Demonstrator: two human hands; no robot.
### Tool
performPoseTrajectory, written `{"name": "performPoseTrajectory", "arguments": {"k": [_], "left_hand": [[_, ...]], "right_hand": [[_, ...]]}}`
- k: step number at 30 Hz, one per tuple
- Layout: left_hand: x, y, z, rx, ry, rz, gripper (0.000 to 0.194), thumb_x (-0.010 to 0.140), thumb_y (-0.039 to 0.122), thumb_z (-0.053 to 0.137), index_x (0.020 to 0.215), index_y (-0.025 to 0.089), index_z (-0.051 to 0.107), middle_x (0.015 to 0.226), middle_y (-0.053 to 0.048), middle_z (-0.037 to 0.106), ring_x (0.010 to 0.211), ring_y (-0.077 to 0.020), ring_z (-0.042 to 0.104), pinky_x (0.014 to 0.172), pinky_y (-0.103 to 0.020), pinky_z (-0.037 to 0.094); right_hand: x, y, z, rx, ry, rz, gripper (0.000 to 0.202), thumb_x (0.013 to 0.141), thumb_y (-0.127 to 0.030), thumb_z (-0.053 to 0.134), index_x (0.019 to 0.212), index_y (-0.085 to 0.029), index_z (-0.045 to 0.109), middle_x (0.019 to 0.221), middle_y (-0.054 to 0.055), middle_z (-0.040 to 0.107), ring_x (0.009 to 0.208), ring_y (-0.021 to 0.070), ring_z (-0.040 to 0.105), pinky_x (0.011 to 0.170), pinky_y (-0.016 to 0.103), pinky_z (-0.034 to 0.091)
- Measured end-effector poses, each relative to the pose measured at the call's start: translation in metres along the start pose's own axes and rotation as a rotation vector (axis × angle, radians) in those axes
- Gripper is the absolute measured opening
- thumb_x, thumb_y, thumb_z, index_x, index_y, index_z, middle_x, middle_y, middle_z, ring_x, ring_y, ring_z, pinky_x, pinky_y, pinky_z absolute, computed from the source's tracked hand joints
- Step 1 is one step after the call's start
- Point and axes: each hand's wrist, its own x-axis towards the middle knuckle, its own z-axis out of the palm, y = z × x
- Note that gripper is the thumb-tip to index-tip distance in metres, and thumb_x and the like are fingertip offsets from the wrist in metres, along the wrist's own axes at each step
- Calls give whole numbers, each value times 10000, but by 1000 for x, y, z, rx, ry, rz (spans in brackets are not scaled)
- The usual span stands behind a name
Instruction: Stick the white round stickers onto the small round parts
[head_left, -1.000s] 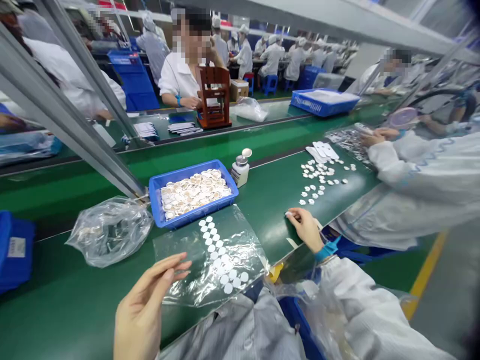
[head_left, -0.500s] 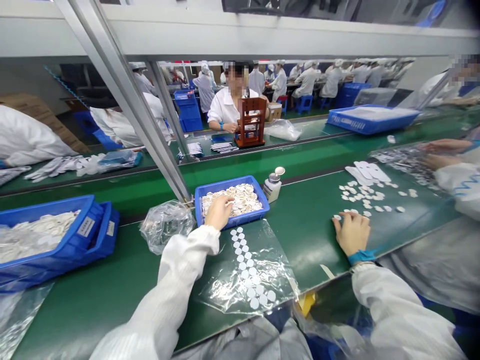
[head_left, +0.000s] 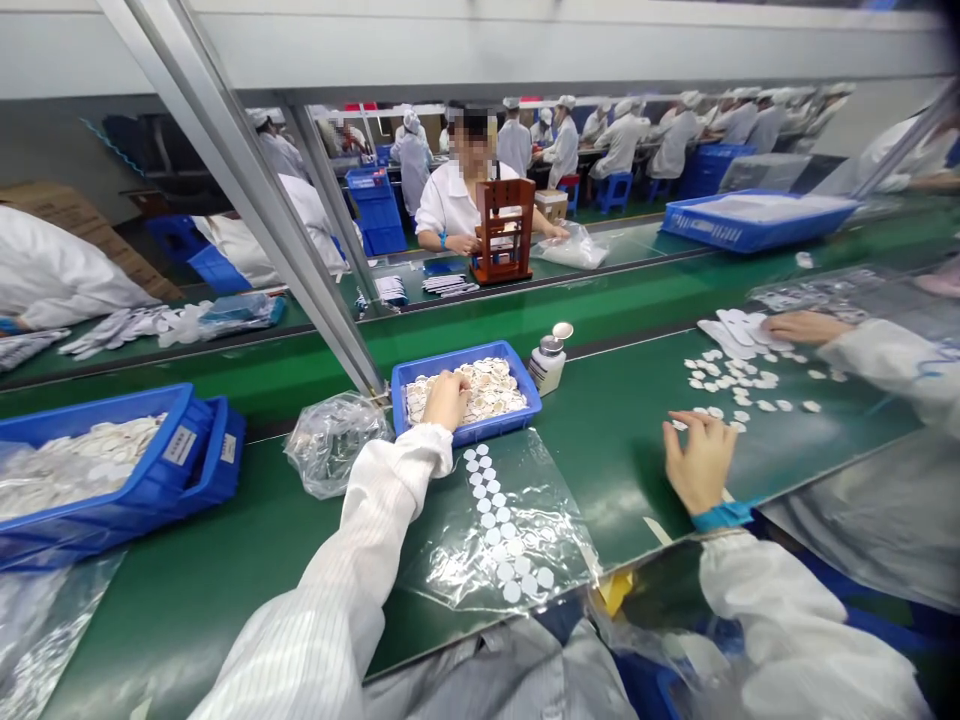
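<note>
My left hand [head_left: 446,400] reaches into a small blue tray [head_left: 480,433] heaped with thin off-white discs [head_left: 491,390]. Its fingers are curled down at the heap, and whatever they grip is hidden. Below the tray, pale round pieces [head_left: 492,520] lie in slanting rows on a clear plastic sheet [head_left: 555,500]. My right hand [head_left: 701,460], with a blue band at the wrist, is open over the green bench, thumb and fingers apart. Loose small white pieces [head_left: 727,375] are scattered just beyond its fingertips.
A white-capped bottle [head_left: 547,368] stands right of the tray. To the left are a crumpled plastic bag [head_left: 337,440] and larger blue bins [head_left: 135,510]. A co-worker's hand [head_left: 810,327] touches white flat pieces [head_left: 735,333] at right. A metal post [head_left: 262,210] slants across the left.
My left hand has moved slightly right and farther into the heap. My right hand has lifted a little, its fingers off the scattered pieces. The co-worker's hand at right has come to the white flat pieces.
</note>
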Motion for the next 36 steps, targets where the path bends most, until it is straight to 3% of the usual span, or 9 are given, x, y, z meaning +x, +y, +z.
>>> {"name": "performPoseTrajectory", "arguments": {"k": [2, 4, 7, 10, 13, 17, 25, 31, 36], "left_hand": [[-21, 9, -6, -107, 65, 32, 53, 874, 202, 612, 893, 166, 646, 1054, -69, 637, 971, -201, 623, 917, -401, 499], [-51, 20, -8, -239, 81, 48, 72, 887, 230, 580, 896, 191, 640, 945, -49, 650, 793, -165, 646, 808, -344, 537], [-103, 38, -5, -442, 7, 41, 178, 912, 342, 533, 942, 196, 630, 715, 3, 649, 475, -121, 585, 539, -287, 535], [-149, 51, -5, -622, -17, 16, 164, 870, 335, 600, 885, 189, 674, 803, -32, 722, 617, -168, 701, 632, -303, 596], [-170, 54, -8, -796, 81, -42, 83, 824, 264, 662, 839, 213, 725, 869, -17, 751, 749, -175, 727, 713, -292, 621], [-168, 44, -13, -873, 167, -100, 56, 779, 228, 716, 830, 210, 730, 851, 4, 751, 767, -158, 723, 706, -268, 630], [-167, 25, -15, -943, 138, -204, 175, 738, 275, 759, 852, 164, 687, 879, -51, 756, 869, -236, 739, 670, -321, 645], [-180, 18, -19, -1017, 81, -291, 249, 754, 333, 755, 906, 149, 683, 898, -68, 755, 887, -242, 740, 728, -349, 646], [-191, 24, -29, -1113, 92, -391, 341, 710, 326, 812, 909, 167, 586, 813, -51, 776, 826, -229, 755, 751, -346, 636]], "right_hand": [[-10, -33, -8, 131, -18, -9, 303, 913, -389, 467, 1021, -151, 619, 1121, 184, 593, 1147, 334, 487, 1027, 555, 331], [-24, -74, -17, 279, -89, -19, 300, 938, -411, 459, 1044, -169, 602, 1105, 164, 610, 1118, 298, 534, 1013, 510, 393], [-46, -139, -34, 508, -341, -53, 290, 981, -418, 429, 1121, -212, 578, 997, 85, 682, 874, 194, 655, 800, 356, 548], [-59, -190, -49, 818, -638, 1, 293, 979, -438, 453, 1121, -231, 604, 914, 34, 693, 753, 145, 658, 712, 294, 563], [-61, -218, -52, 1061, -791, 130, 262, 884, -436, 623, 1040, -228, 656, 932, 27, 677, 806, 149, 641, 741, 295, 548], [-57, -229, -35, 1079, -834, 164, 237, 830, -424, 680, 957, -224, 677, 963, 27, 676, 865, 163, 627, 762, 303, 522], [-56, -231, 3, 1078, -993, 177, 329, 917, -496, 525, 1046, -227, 666, 930, 36, 703, 823, 161, 664, 669, 293, 547], [-65, -235, -6, 1071, -941, 71, 268, 847, -425, 663, 1038, -238, 679, 1019, 33, 692, 885, 169, 644, 810, 342, 531], [-67, -236, -20, 1040, -894, -34, 151, 807, -362, 728, 896, -240, 740, 894, 29, 700, 878, 186, 622, 816, 358, 510]]}}
